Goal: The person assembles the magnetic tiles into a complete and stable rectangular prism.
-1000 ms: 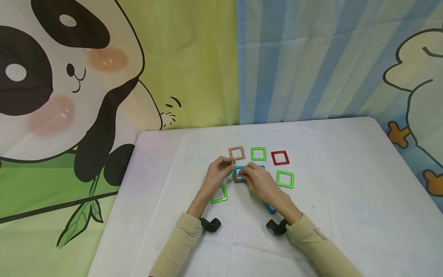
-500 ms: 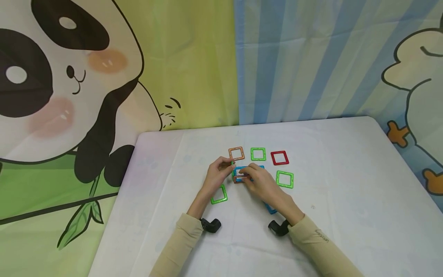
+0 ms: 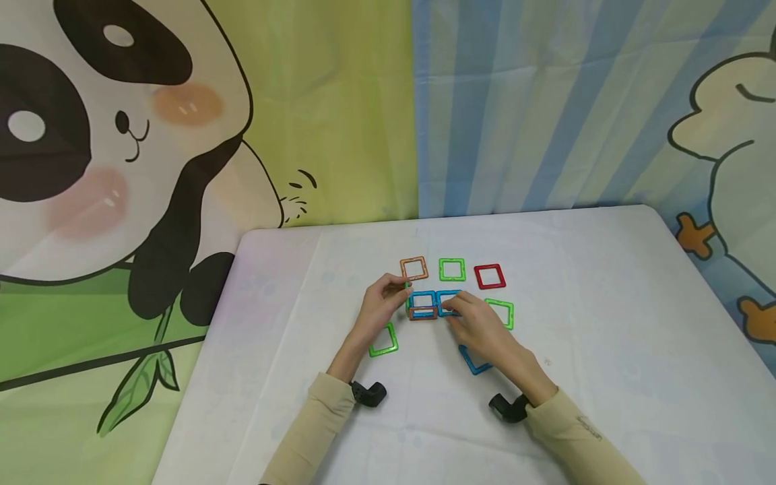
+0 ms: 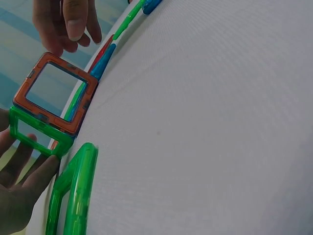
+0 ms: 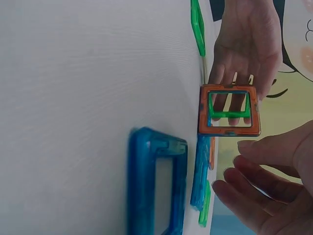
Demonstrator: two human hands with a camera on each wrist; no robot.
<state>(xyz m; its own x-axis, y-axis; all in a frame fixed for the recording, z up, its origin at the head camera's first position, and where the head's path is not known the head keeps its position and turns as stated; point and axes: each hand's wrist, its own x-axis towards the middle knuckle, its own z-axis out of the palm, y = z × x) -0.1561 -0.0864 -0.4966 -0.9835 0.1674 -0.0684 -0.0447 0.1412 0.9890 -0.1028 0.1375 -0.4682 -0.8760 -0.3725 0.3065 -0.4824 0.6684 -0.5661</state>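
Fingers of the left hand (image 3: 383, 303) grasp a translucent green square plastic frame (image 4: 41, 125), standing upright near the centre of the head view. An upright orange-brown square plastic frame (image 5: 230, 130) meets it at a corner. Both border the left half of a flat pair of blue square plastic frames (image 3: 436, 302). The right hand (image 3: 485, 330), at the pair's right half, has loosely bent fingers, released. On the white tabletop (image 3: 606, 377), a red square plastic frame (image 3: 490, 285) lies upper right of the pair.
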